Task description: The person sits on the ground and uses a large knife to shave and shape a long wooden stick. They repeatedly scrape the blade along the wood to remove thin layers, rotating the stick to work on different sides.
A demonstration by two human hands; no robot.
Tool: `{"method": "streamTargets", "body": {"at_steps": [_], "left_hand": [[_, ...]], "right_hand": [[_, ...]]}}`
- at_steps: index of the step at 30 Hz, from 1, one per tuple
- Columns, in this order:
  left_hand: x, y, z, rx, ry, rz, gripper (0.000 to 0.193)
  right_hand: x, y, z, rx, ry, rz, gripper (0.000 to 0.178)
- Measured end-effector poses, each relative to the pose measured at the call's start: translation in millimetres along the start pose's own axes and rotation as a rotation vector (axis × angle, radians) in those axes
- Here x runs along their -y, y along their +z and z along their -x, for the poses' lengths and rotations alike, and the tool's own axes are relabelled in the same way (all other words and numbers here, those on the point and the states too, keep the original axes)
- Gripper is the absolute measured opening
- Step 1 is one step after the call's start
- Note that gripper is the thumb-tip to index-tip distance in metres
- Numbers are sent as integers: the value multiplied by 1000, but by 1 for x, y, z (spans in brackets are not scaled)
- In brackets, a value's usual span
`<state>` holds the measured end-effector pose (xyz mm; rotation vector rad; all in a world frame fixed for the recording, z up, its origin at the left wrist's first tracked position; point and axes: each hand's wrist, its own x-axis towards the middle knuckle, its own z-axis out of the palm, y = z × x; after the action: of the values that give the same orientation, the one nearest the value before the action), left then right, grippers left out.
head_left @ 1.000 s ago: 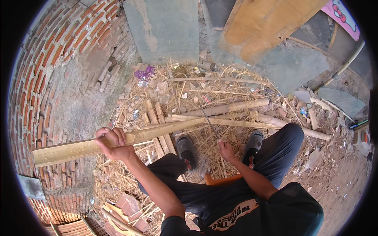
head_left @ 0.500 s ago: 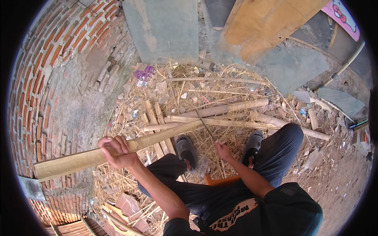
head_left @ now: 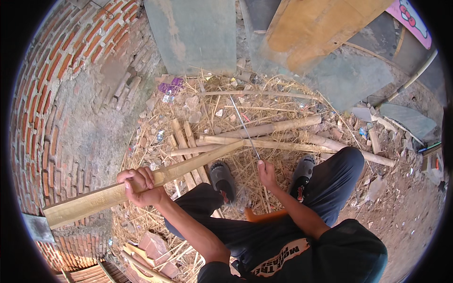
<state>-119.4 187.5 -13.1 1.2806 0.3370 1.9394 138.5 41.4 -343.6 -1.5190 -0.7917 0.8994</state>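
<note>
A long, wide strip of split bamboo [head_left: 92, 202] slants from the lower left up to the middle of the view. My left hand [head_left: 141, 186] is closed around it, nearer its wide left end. In my right fist [head_left: 267, 175] is a long, thin-bladed knife [head_left: 244, 123], its narrow metal blade pointing up and slightly left. The blade crosses the view at the strip's far right end; whether they touch I cannot tell. My fingers hide the knife's handle.
Bamboo poles [head_left: 283, 126] and flat strips [head_left: 181, 141] lie on straw-covered ground by my feet. A brick wall [head_left: 61, 61] rises at left. Grey boards [head_left: 193, 37] and a tan board [head_left: 325, 28] stand beyond. Something orange [head_left: 264, 216] sits between my legs.
The knife's blade has swung up and away from me, its tip now farther off. My right hand has moved slightly nearer, and the bamboo strip's left end has dropped and turned a little.
</note>
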Motion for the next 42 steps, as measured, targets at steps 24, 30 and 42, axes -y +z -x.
{"method": "streamTargets", "body": {"at_steps": [24, 30, 42], "left_hand": [[-31, 20, 0, 45, -62, 60, 14], [-85, 30, 29, 114, 50, 56, 9], [-41, 0, 83, -2, -105, -55, 13]], "right_hand": [[-56, -41, 8, 219, 703, -137, 64], [-45, -49, 14, 254, 660, -231, 62], [-27, -42, 26, 310, 722, -172, 60]]}}
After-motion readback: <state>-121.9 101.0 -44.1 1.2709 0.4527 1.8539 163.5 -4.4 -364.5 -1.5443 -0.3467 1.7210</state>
